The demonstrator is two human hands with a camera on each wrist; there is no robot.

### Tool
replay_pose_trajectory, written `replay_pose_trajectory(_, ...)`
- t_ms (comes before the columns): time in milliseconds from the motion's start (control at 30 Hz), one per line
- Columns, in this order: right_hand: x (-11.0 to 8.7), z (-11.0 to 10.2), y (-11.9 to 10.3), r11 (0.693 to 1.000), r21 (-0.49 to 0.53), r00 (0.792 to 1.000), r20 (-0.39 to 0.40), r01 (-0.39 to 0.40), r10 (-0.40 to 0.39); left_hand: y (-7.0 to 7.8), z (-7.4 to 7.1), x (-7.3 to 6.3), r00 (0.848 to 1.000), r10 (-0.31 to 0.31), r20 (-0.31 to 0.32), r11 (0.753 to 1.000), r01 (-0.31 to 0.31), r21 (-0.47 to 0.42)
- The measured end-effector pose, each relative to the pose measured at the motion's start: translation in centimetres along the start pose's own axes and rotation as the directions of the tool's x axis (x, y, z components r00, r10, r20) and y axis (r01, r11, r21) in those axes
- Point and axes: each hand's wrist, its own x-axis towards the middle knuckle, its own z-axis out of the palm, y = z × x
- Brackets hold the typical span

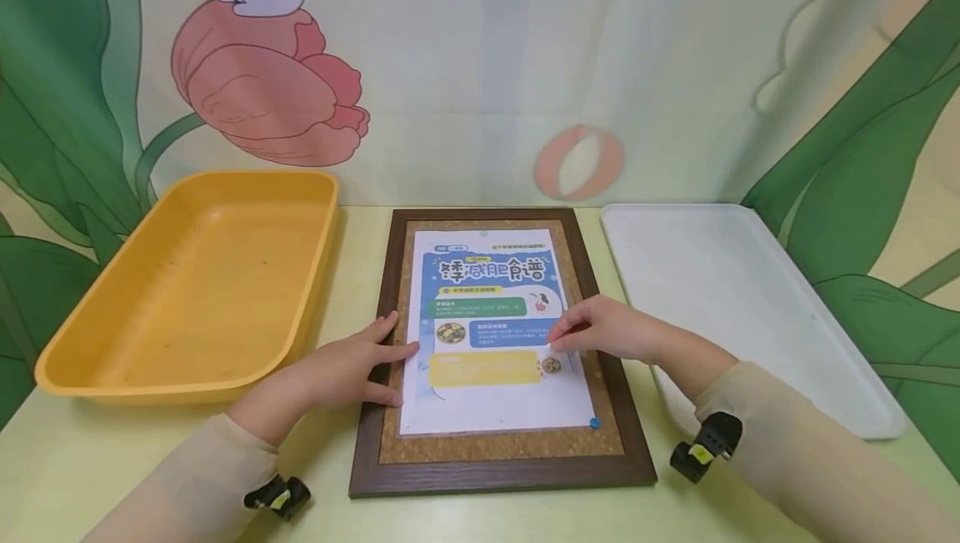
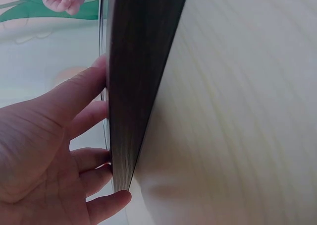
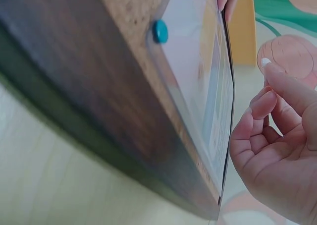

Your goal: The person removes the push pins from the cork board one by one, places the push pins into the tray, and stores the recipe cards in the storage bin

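Note:
A printed poster (image 1: 495,405) lies on a cork board (image 1: 525,447) with a dark wooden frame (image 1: 502,476). A clear film with a rounded corner covers the poster in the right wrist view. One blue pushpin (image 1: 595,423) sits at its lower right corner. My left hand (image 1: 348,368) rests spread across the frame's left side, fingertips at the poster's edge. Over the poster's right part, my right hand (image 1: 600,328) pinches a small white pin-like piece (image 3: 266,62) between thumb and fingers. Its tip is hidden in the head view.
To the left stands a deep yellow tray (image 1: 318,276). A shallow white tray (image 1: 750,301) lies at the right, partly behind my right forearm. Behind the pale table (image 1: 315,476) hangs a printed curtain (image 1: 465,67) with flowers and leaves.

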Motion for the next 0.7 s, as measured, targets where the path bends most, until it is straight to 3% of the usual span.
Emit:
replay_pose_trajectory(233, -0.6, -0.9, 0.9, 1.0, -0.003, 0.999, -0.028, 0.019, -0.02, -0.1, 0.0, 0.0, 1.0, 0.013, -0.007, 1.0, -0.013, 0.007)
replay_pose_trajectory(700, -1.0, -2.2, 2.4, 0.999, -0.025, 0.994, -0.1, -0.038, 0.035, -0.2, 0.2, 0.1, 1.0, -0.001, -0.006, 1.0, 0.001, -0.008)
